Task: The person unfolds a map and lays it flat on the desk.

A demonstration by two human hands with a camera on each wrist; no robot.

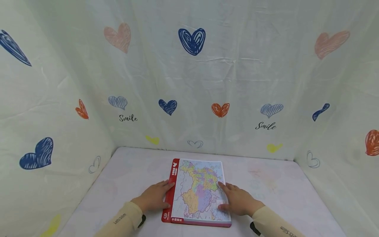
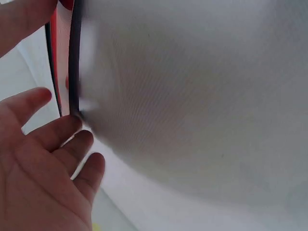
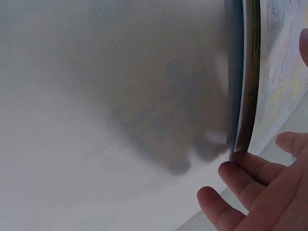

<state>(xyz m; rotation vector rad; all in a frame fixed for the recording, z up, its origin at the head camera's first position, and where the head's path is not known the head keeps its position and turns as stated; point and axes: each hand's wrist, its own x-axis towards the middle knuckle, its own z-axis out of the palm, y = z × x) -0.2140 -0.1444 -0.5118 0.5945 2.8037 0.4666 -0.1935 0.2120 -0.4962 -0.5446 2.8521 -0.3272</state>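
Observation:
A flat, thick rectangular board (image 1: pixel 204 189) printed with a colourful map lies on the table, a red strip with white lettering down its left side. My left hand (image 1: pixel 153 197) is at this left side, with index finger and thumb over the red strip. At the right edge my right hand (image 1: pixel 240 200) rests with a fingertip and the thumb on the map. In the left wrist view, straight fingers (image 2: pixel 79 147) touch the layered edge. The right wrist view shows fingertips (image 3: pixel 239 156) against the opposite edge, where thin layers show.
The pale table (image 1: pixel 275 187) extends on both sides of the board. A white curtain (image 1: pixel 189 79) with printed hearts and the word Smile encloses the back and sides. Both forearms wear beige sleeves (image 1: pixel 125 219).

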